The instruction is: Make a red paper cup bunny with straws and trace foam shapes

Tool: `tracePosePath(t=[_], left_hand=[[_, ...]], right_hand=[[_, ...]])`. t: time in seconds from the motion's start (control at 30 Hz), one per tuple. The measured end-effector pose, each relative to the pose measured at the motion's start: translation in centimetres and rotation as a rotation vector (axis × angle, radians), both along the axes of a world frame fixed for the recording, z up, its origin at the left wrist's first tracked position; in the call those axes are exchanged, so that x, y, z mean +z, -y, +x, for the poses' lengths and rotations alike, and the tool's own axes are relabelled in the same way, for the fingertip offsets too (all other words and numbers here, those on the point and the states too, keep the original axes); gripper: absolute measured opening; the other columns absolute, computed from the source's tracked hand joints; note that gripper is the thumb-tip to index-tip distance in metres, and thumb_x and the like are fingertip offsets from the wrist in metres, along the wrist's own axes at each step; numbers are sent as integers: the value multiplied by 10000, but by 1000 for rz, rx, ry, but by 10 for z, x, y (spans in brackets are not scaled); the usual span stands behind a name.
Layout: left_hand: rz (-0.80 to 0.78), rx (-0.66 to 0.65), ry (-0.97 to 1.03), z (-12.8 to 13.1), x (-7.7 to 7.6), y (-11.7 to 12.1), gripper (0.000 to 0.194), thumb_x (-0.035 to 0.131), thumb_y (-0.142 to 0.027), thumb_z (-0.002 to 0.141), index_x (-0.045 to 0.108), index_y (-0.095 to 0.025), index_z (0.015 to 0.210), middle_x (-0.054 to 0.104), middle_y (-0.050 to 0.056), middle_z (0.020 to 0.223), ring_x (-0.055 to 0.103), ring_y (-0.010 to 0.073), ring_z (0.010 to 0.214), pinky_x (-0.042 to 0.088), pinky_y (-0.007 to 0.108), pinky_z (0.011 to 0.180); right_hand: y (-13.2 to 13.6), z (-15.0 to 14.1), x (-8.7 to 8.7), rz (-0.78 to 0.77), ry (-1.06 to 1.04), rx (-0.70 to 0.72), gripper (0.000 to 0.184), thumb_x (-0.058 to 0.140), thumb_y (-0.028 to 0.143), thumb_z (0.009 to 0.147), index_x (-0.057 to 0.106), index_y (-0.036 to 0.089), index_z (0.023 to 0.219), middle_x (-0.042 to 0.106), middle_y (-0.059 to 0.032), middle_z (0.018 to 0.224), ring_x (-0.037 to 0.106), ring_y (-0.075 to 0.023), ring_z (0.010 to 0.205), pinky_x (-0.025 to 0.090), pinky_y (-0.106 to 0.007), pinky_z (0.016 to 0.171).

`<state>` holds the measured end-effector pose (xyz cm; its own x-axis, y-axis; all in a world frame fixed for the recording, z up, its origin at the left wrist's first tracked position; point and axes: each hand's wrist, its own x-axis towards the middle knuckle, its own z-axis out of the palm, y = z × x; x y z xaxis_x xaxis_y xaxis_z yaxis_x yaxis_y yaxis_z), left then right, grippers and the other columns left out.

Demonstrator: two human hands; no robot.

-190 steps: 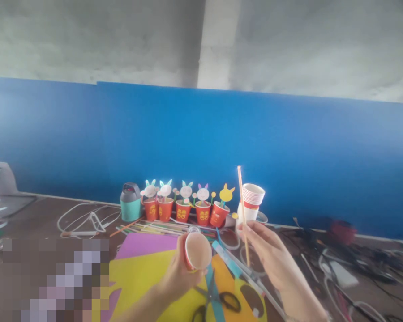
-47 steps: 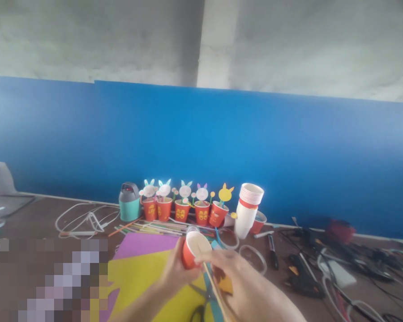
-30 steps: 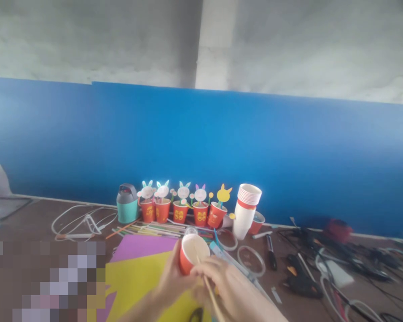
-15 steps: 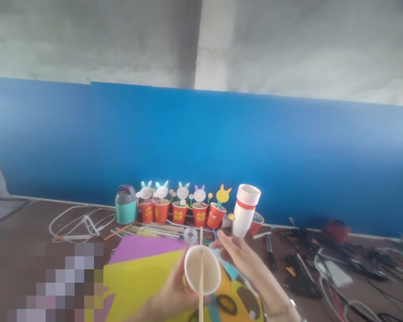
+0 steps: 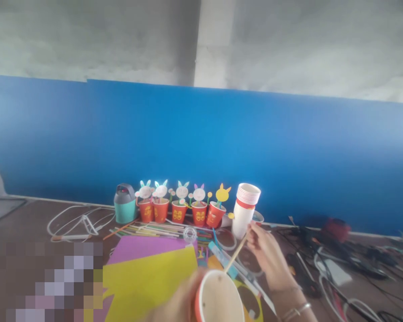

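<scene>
A red paper cup [image 5: 221, 297] is in my left hand [image 5: 179, 297], its mouth turned toward me. Two small dark spots, which look like holes, show on its pale inner wall. My right hand [image 5: 265, 250] pinches the far end of a thin wooden stick [image 5: 237, 255]. The stick slants down to the cup's far rim, where its lower end goes out of sight behind the cup. My left fingers are blurred and partly hidden by the cup. Under both hands lie yellow paper [image 5: 147, 277] and a pale blue strip [image 5: 221, 257].
Several red cups [image 5: 177, 213] with paper animal heads line the back beside a teal container [image 5: 125, 210]. A tall stack of white cups [image 5: 243, 214] stands to their right. Purple paper [image 5: 144, 248], thin coloured sticks [image 5: 154, 230], a tape roll [image 5: 190, 234] and tangled cables [image 5: 366, 264] cover the table.
The stick has come out of the cup's inside and now slants up right in my right hand's pinch. The cup has moved down and right toward me.
</scene>
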<state>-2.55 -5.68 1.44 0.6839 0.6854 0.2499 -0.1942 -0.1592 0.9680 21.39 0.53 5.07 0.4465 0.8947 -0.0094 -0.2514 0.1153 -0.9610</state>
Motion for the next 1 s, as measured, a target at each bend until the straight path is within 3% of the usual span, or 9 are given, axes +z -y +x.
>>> tracePosePath(t=[0.17, 0.27, 0.43, 0.57, 0.67, 0.77, 0.83, 0.93, 1.0], left_hand=[[13, -4, -20, -1, -5, 2, 595, 801, -510, 561, 646, -251, 1074, 661, 60, 916, 615, 295, 882, 494, 414, 804], [-7, 112, -16, -1, -16, 0, 777, 821, -503, 528, 562, -249, 1216, 635, 89, 1007, 594, 314, 946, 489, 409, 810], [-58, 181, 19, 3, -20, -5, 954, 784, -541, 581, 362, -199, 1365, 616, 130, 1069, 600, 272, 919, 471, 373, 811], [-40, 204, 23, 4, -15, -8, 982, 786, -545, 580, 327, -183, 1369, 615, 130, 1073, 593, 262, 926, 463, 351, 812], [-51, 225, 23, 4, -11, -7, 962, 786, -540, 583, 343, -175, 1355, 612, 126, 1083, 589, 261, 942, 466, 334, 809], [-104, 248, 47, 5, -7, -3, 868, 784, -521, 604, 403, -185, 1308, 633, 96, 1041, 595, 238, 926, 470, 310, 796], [-133, 253, 66, 6, -6, -2, 815, 783, -516, 610, 436, -191, 1273, 642, 84, 1032, 600, 228, 918, 473, 301, 792], [-131, 238, 80, 6, -6, -5, 823, 793, -502, 602, 432, -191, 1273, 637, 95, 1072, 599, 234, 934, 476, 309, 804], [-121, 241, 99, 6, -6, -7, 835, 801, -480, 599, 421, -194, 1284, 621, 105, 1127, 583, 251, 991, 467, 324, 850]], right_hand=[[8, 47, 2, 24, -45, -252, 329, 685, 420, 620, 432, 209, 616, 356, 104, 488, 322, -44, 405, 279, -161, 361], [16, 75, 1, -33, -17, -343, 274, 681, 391, 599, 494, 195, 639, 410, 85, 488, 346, -52, 390, 272, -174, 339], [22, 103, -12, -318, 335, -300, 206, 575, 364, 672, 601, 159, 680, 496, 28, 477, 379, -86, 369, 256, -211, 336], [17, 115, -23, -460, 507, -283, 209, 526, 328, 706, 580, 183, 565, 554, -36, 451, 428, -130, 361, 282, -254, 368], [14, 118, -20, -547, 648, -217, 261, 563, 326, 690, 581, 183, 472, 568, -75, 409, 471, -167, 366, 309, -288, 409], [16, 93, -1, -466, 754, -100, 236, 567, 365, 704, 686, 173, 636, 621, -46, 489, 528, -173, 447, 373, -283, 486], [22, 58, 17, -243, 828, 129, 334, 550, 406, 736, 714, 148, 870, 660, -43, 621, 579, -186, 572, 427, -279, 568], [34, -3, 40, -78, 769, 469, 388, 560, 454, 770, 708, 148, 958, 649, -37, 680, 584, -177, 650, 438, -260, 592], [43, -35, 48, -2, 721, 561, 411, 503, 494, 831, 711, 151, 921, 647, -42, 711, 564, -152, 648, 425, -241, 581]])
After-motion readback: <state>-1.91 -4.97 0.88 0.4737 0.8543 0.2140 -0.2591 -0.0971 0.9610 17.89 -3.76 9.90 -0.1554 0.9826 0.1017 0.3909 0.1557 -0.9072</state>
